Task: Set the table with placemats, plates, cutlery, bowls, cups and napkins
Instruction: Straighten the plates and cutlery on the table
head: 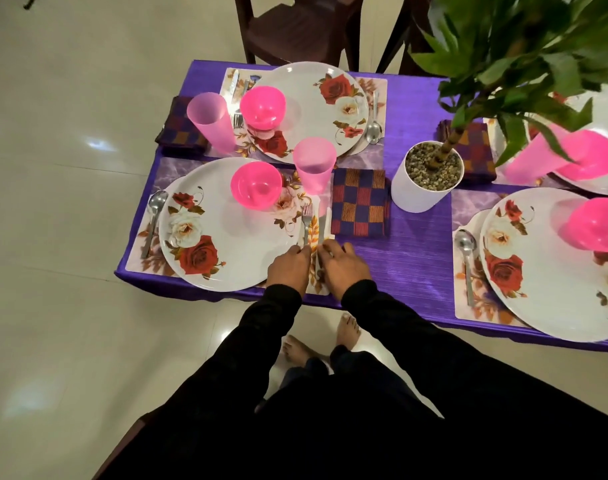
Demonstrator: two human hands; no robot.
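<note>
At the near left setting a white rose-printed plate [226, 237] lies on a floral placemat [138, 251], with a pink bowl [255, 185] on it and a spoon [153, 216] to its left. My left hand [288, 266] pinches the handle of a fork [307, 220] just right of the plate. My right hand [344, 266] holds the handle of a knife [325, 226] beside the fork. A pink cup [313, 168] and a checked napkin [359, 202] sit just beyond.
A white pot with a green plant [427, 174] stands mid-table. Three other settings with plates, pink bowls, cups and napkins fill the purple tablecloth [416, 244]. A dark chair [295, 26] stands at the far side. My bare feet are on the tiled floor below.
</note>
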